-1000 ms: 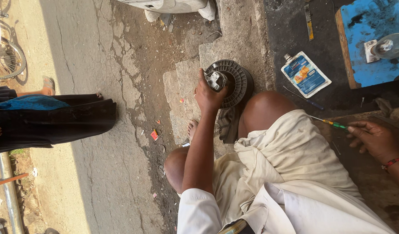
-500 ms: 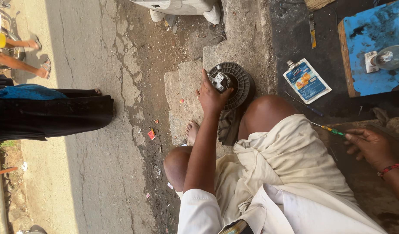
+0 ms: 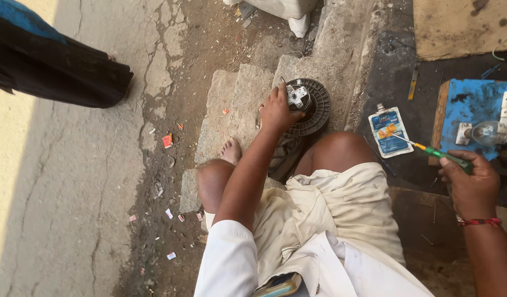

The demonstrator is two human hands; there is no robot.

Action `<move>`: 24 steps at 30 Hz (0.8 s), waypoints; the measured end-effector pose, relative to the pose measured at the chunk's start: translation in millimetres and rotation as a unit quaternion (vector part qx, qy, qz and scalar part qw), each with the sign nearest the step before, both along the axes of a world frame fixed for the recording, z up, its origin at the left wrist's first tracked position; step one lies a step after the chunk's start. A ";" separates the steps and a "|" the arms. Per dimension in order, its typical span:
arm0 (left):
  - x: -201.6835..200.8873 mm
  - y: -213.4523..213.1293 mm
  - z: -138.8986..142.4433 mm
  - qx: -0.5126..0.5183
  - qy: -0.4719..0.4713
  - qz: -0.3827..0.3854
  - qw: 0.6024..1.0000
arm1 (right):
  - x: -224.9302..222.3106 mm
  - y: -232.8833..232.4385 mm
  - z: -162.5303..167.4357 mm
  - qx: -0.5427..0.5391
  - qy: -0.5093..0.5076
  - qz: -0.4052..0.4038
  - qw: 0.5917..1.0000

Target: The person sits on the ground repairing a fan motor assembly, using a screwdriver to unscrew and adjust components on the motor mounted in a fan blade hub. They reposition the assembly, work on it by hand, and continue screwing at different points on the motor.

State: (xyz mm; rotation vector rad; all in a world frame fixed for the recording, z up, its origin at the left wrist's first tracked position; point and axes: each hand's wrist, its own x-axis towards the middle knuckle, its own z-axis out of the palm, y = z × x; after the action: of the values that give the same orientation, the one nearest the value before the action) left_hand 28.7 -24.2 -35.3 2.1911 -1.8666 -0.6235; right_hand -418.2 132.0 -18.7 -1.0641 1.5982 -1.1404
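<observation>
- Head view: the round black motor part [image 3: 311, 107], a ribbed disc with a grey metal hub [image 3: 298, 97] at its centre, lies flat on the stone step [image 3: 237, 104], just beyond the person's knees.
- The left hand [image 3: 276, 113] rests on the near-left edge of the motor part, its fingers curled onto the hub, gripping it.
- The right hand [image 3: 470, 179], well to the right of the motor part, is closed around a green-handled screwdriver [image 3: 437, 154] whose thin shaft points back toward the motor part.
- A small flat pouch [image 3: 390, 132] lies on the dark ground between the motor part and the screwdriver; a blue board [image 3: 473, 110] with a switch plate sits farther right.
- A bare foot [image 3: 229, 151] rests on the step just near-left of the motor part.
- Judgement: the motor part looks heavy and stiff, with metal windings inside; its ribbed rim should give a sure grip, whereas the hub looks small and possibly greasy.
- It seems best held by the rim, with the hub pinched only to steady it.
</observation>
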 end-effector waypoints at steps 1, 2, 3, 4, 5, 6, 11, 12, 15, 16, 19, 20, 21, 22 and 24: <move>-1.0 0.7 0.7 -0.009 -0.007 0.006 1.000 | 10.0 -19.8 14.6 -0.022 0.005 0.011 1.000; -2.4 0.7 1.9 -0.018 -0.015 0.008 1.000 | 21.5 -38.7 29.8 -0.034 0.027 0.040 0.998; -3.8 0.6 2.8 -0.026 -0.024 0.008 0.999 | 34.4 -56.8 44.2 -0.044 0.049 0.065 0.996; -5.4 0.9 3.5 -0.034 -0.022 0.008 0.999 | 48.9 -73.5 57.5 -0.052 0.071 0.090 0.992; -7.0 1.2 4.3 -0.039 -0.020 0.008 0.999 | 65.1 -91.5 69.5 -0.068 0.054 0.130 0.988; -8.1 2.9 4.4 -0.043 -0.019 0.009 0.999 | 82.5 -107.9 80.0 -0.082 0.035 0.169 0.981; -12.0 7.8 1.7 -0.032 -0.002 0.014 0.999 | 159.1 -165.3 121.8 -0.093 0.238 0.293 0.921; -12.0 9.3 0.5 -0.040 0.003 0.015 0.999 | 170.3 -171.5 127.1 -0.067 0.249 0.304 0.917; -11.5 9.4 -4.1 -0.040 0.014 0.010 0.999 | 194.2 -188.5 137.6 -0.121 0.388 0.354 0.842; -11.7 10.4 -5.8 -0.040 0.015 0.010 0.999 | 199.8 -191.1 138.6 -0.116 0.385 0.360 0.842; -11.3 8.4 -8.4 -0.038 0.012 0.012 0.999 | 213.7 -199.0 138.1 -0.110 0.379 0.376 0.839; -11.6 8.1 -8.3 -0.033 0.010 0.012 0.999 | 217.1 -200.7 137.7 -0.110 0.378 0.381 0.837; -11.8 7.6 -8.3 -0.027 0.008 0.011 1.000 | 220.0 -202.1 136.9 -0.109 0.377 0.385 0.836; -11.3 8.2 -7.7 -0.027 0.011 0.012 0.999 | 223.2 -203.3 136.3 -0.114 0.377 0.388 0.833; -11.5 9.1 -6.3 -0.027 0.018 0.012 0.999 | 227.8 -205.1 135.6 -0.124 0.379 0.391 0.830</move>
State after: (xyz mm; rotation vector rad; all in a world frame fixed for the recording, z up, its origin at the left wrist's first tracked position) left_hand 17.2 -15.1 -41.6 2.1517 -1.8155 -0.5961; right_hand -190.4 -73.1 116.9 -2.2768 1.2963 -0.3460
